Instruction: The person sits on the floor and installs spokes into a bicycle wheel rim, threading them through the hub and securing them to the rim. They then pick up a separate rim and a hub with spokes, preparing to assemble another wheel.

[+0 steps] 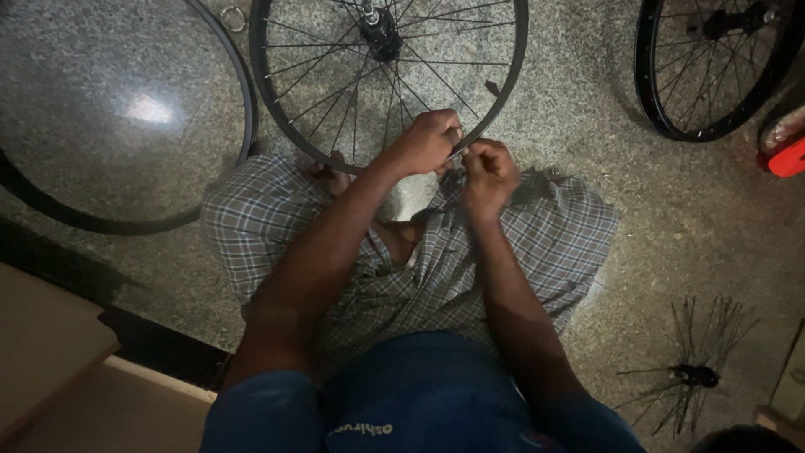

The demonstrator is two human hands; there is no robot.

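Observation:
A spoked bicycle wheel (511,67) with a dark rim and a centre hub (381,32) lies on the speckled floor in front of me. My left hand (428,141) is closed around the near edge of the rim. Right beside it, my right hand (488,172) pinches something small at the rim; what it is stays hidden by the fingers. Both forearms reach over my lap, which is covered by a checked cloth (268,218).
A loose black tyre (243,92) lies at the left. A second spoked wheel (713,67) lies at the top right, beside a red object (786,155). A hub with loose spokes (692,373) rests at the lower right. A pale step (50,344) is at the lower left.

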